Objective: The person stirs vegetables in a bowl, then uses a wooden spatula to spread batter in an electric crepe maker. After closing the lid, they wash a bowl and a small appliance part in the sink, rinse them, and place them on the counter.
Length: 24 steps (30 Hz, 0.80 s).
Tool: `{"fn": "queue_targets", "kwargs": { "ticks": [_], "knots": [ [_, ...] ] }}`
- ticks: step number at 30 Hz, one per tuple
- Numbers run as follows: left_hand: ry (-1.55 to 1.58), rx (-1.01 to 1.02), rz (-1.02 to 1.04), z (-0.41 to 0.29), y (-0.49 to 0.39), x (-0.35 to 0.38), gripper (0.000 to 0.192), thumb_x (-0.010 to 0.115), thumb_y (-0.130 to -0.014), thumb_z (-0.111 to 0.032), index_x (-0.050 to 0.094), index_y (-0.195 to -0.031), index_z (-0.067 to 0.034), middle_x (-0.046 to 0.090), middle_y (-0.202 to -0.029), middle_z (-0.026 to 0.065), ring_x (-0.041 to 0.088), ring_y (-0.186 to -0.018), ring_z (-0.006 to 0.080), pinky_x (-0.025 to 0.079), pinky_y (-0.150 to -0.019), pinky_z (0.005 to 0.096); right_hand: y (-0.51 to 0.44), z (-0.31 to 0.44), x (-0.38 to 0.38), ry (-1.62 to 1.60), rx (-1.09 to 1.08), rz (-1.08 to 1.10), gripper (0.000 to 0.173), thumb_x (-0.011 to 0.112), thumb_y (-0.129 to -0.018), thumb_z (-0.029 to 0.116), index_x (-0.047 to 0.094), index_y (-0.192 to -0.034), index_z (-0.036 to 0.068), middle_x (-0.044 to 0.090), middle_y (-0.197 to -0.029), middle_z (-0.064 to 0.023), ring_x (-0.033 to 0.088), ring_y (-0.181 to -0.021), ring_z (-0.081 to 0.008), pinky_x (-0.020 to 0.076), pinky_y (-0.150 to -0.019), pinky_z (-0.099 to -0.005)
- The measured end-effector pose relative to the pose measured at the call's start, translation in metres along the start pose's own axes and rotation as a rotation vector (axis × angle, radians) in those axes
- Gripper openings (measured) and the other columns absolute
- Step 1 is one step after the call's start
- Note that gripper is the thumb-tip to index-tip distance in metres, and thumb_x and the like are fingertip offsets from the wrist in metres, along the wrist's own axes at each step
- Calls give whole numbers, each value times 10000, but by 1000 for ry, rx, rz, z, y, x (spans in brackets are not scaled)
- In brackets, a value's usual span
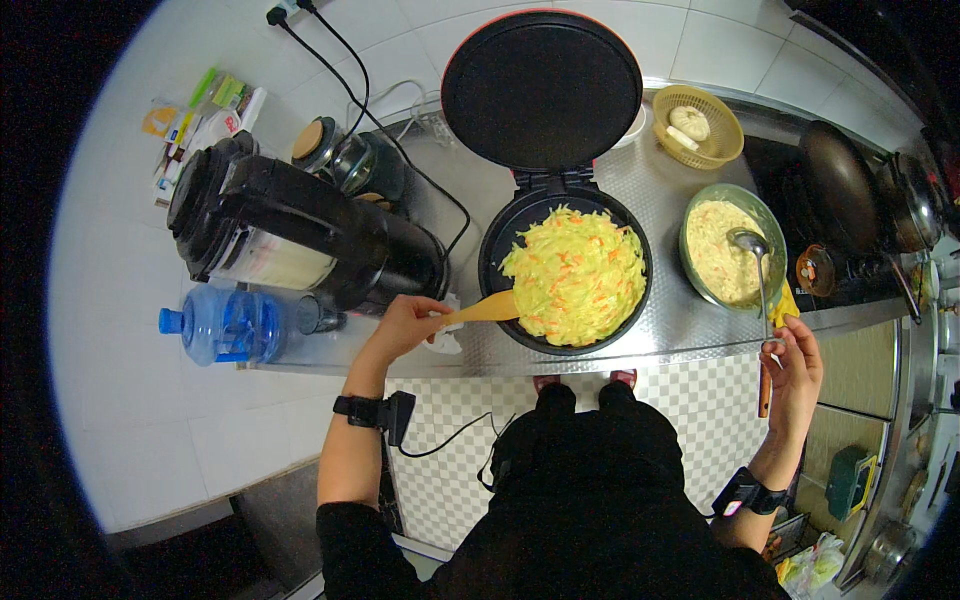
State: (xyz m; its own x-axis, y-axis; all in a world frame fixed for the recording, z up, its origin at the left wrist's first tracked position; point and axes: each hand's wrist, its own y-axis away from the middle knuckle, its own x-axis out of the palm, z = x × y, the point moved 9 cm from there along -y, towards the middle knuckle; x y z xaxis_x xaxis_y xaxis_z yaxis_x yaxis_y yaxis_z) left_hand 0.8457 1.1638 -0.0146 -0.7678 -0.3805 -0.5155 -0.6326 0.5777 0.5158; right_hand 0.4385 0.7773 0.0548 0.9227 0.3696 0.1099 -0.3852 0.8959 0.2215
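My left hand (403, 324) grips a wooden spatula (484, 308), whose blade meets the left edge of a shredded vegetable pancake (577, 274). The pancake is pale green with orange shreds and covers most of the lower plate of an electric griddle (491, 264). Behind it, the griddle's round black lid (544, 90) stands raised. On the right, my right hand (795, 364) has its fingers on the handle of a metal ladle (763, 289). The ladle's bowl rests in pale shredded batter (716, 251) inside a green bowl (688, 262).
A large black blender (337, 232) stands left of the griddle, near a blue water bottle (232, 326). Black power cords (405, 154) cross the counter behind. A yellow basket (724, 142) holds dough-like pieces at the back right. A wok (840, 187) sits on the stove.
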Motion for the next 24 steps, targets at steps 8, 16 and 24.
{"fn": "queue_targets", "kwargs": {
  "ticks": [8, 16, 24],
  "knots": [
    [589, -136, 12, 44, -13, 75, 161, 658, -894, -118, 627, -1012, -14, 632, -726, 21, 522, -568, 77, 393, -503, 218, 1, -10, 22, 47, 57, 26, 242, 590, -959, 153, 607, -1182, 58, 632, -1001, -42, 614, -793, -106, 525, -735, -272],
    [803, -6, -30, -21, -42, 116, 226, 602, -962, -169, 641, -1116, -9, 683, -831, 67, 435, -508, 49, 329, -440, 201, 5, -15, 45, 59, 81, 91, 240, 598, -957, 172, 614, -1165, 54, 631, -979, -46, 614, -788, -112, 535, -722, -274],
    [1275, -171, 70, -9, -35, 135, 229, 552, -992, -147, 587, -1169, -6, 628, -857, 66, 385, -488, 24, 291, -432, 188, 4, -16, 36, 61, 98, 64, 231, 581, -962, 153, 614, -1159, 36, 633, -953, -46, 622, -785, -119, 536, -719, -276]
  ]
}}
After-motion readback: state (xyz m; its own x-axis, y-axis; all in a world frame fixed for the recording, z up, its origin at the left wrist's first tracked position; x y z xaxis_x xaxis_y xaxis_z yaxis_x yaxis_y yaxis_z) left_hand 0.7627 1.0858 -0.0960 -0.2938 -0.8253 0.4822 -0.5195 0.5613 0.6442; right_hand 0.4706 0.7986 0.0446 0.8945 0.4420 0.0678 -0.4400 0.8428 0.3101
